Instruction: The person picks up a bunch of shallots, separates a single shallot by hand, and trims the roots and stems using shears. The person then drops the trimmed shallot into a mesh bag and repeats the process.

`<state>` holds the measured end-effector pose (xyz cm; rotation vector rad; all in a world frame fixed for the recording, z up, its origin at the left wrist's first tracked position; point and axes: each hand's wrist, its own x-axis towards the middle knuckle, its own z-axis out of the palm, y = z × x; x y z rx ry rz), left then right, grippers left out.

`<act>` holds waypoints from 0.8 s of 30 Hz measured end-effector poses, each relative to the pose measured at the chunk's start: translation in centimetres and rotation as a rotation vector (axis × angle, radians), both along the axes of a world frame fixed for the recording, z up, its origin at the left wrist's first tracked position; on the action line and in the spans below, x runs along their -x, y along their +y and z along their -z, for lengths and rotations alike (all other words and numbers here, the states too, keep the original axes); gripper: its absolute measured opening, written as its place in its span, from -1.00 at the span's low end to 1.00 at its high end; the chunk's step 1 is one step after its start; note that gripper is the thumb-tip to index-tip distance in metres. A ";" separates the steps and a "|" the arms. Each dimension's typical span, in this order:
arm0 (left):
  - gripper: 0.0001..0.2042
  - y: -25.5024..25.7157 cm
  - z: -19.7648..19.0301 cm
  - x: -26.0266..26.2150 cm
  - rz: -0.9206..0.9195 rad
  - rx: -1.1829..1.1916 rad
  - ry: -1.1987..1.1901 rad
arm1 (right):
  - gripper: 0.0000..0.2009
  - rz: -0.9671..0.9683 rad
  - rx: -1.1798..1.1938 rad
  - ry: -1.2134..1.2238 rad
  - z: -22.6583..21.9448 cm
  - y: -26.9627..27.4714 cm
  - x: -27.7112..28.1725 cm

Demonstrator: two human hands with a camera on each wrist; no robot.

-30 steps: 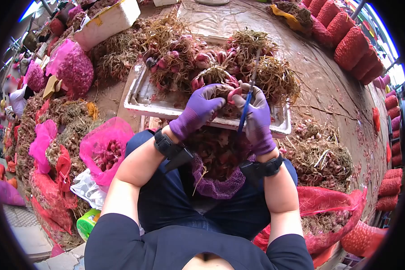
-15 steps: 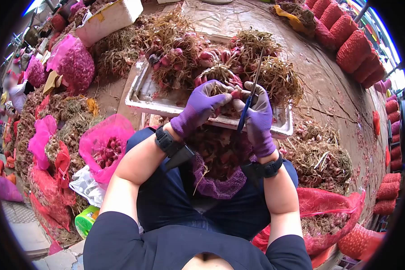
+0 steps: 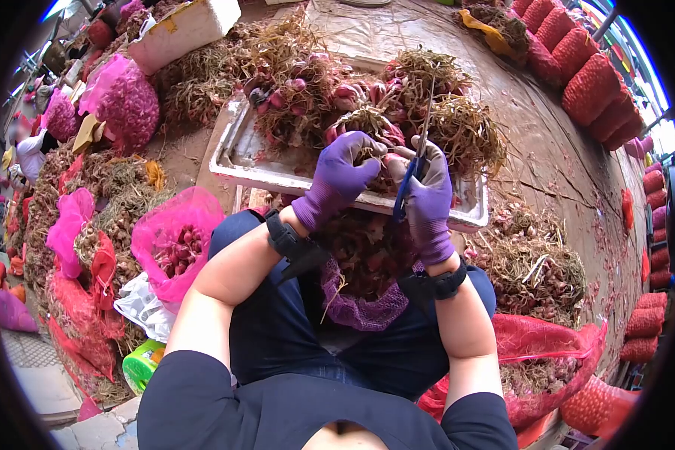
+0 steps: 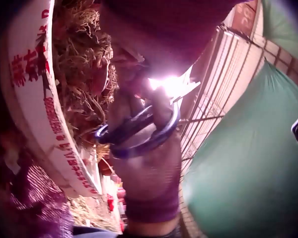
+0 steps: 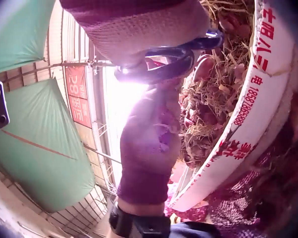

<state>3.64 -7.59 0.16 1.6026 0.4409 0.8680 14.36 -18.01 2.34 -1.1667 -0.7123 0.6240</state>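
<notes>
Purple gloves cover both hands. My left hand (image 3: 341, 180) has its fingers curled in and pinches a small red shallot (image 3: 388, 160), mostly hidden by the fingers. My right hand (image 3: 433, 195) grips scissors (image 3: 409, 186) by their blue handles, the blades pointing up and away. The handle loops (image 5: 181, 64) of the scissors show around the gloved fingers in the right wrist view. Both hands are close together over the near edge of a white foam tray (image 3: 266, 178). Bunches of dried shallots (image 3: 300, 105) with roots and stalks fill it.
A purple mesh bag (image 3: 364, 311) holding shallots sits open between the knees. At the left is a pink mesh bag (image 3: 148, 244) of shallots; at the right, a heap of trimmings (image 3: 536, 262) and a red mesh bag (image 3: 551, 330). Stacked full red sacks (image 3: 596, 86) stand farther off.
The left hand has turned slightly and its fingers cover more of the shallot, which showed clearly between the hands before. The scissors stay in the right hand, tilted a little more upright.
</notes>
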 end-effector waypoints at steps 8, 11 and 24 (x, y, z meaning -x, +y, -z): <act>-0.87 -0.4 -0.5 0.4 0.031 0.075 -0.058 | -0.49 -0.006 0.064 0.277 0.0 -0.6 -2.0; -0.74 -0.3 -1.6 -0.1 0.022 -0.007 -0.026 | -0.50 0.032 -0.016 0.278 0.1 -0.6 -1.9; -0.63 0.3 -1.5 0.5 0.121 -0.159 0.210 | -0.53 0.082 0.031 -0.280 0.8 -0.7 -1.0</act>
